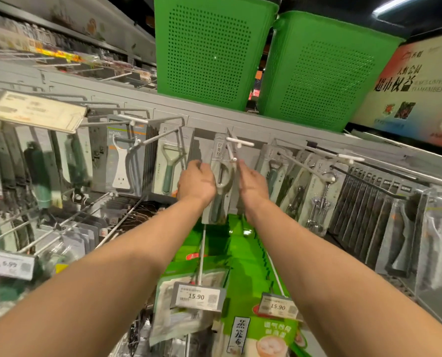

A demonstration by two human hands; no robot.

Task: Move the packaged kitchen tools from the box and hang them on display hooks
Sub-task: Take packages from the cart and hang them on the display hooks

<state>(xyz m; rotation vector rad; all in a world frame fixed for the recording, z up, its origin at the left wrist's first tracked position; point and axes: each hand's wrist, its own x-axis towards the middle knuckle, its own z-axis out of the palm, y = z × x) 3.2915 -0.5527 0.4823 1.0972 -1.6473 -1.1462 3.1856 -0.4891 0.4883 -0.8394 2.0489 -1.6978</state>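
A packaged peeler [221, 181] with a dark green handle hangs at a display hook [234, 150] that has a white T-shaped tip. My left hand [196, 182] grips the package's left edge with curled fingers. My right hand [252, 185] is at its right side, fingers straight and pointing up toward the hook's tip. The package's upper end sits at the hook; whether the hook passes through its hole is hidden. No box is in view.
Neighbouring hooks carry a white peeler pack [123, 161], a green Y-peeler [169, 168], bottle openers [276, 173] and corkscrews [320, 199]. Two green perforated baskets [315, 70] stand on the top shelf. Below hang green packets and price tags [199, 296].
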